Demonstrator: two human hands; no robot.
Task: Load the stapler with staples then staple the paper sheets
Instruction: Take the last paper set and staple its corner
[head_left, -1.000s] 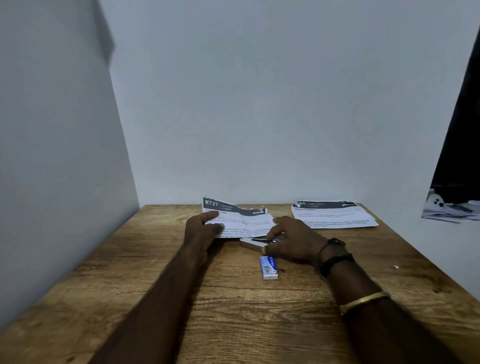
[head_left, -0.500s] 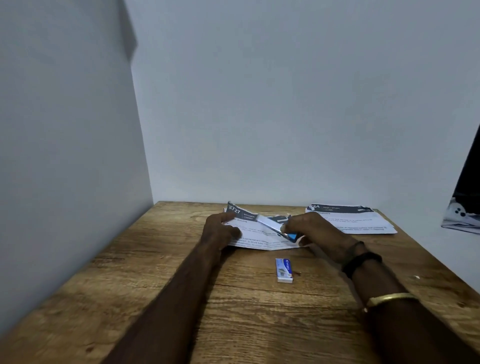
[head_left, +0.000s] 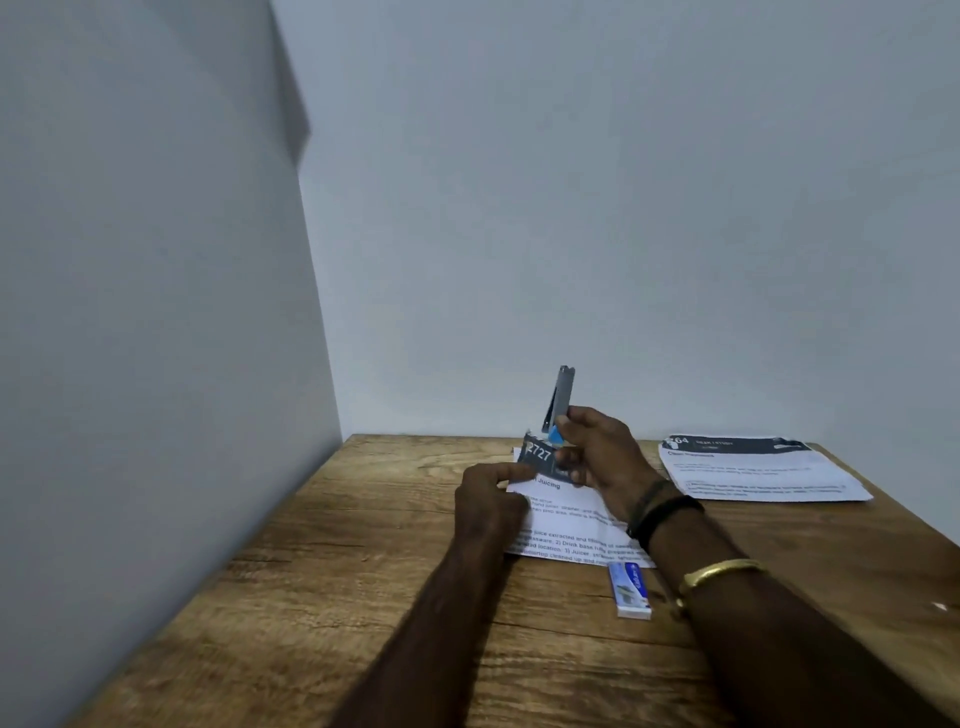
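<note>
My right hand (head_left: 597, 452) grips a small stapler (head_left: 559, 402) with a metal top and a blue part, its top arm swung up nearly vertical, above the far corner of a printed paper sheet (head_left: 566, 519) marked 2727. My left hand (head_left: 491, 499) presses on the left side of that sheet, fingers at its upper left corner, which is lifted a little. A small white and blue staple box (head_left: 629, 590) lies on the table just in front of the sheet, near my right forearm.
A second stack of printed sheets (head_left: 753, 473) lies at the back right of the wooden table (head_left: 337, 597). Grey walls close in the table on the left and at the back. The table's right edge runs close by my right arm.
My right hand has lifted the stapler off the sheet and its top arm now stands up. My left hand stayed on the paper. The view shifted left.
</note>
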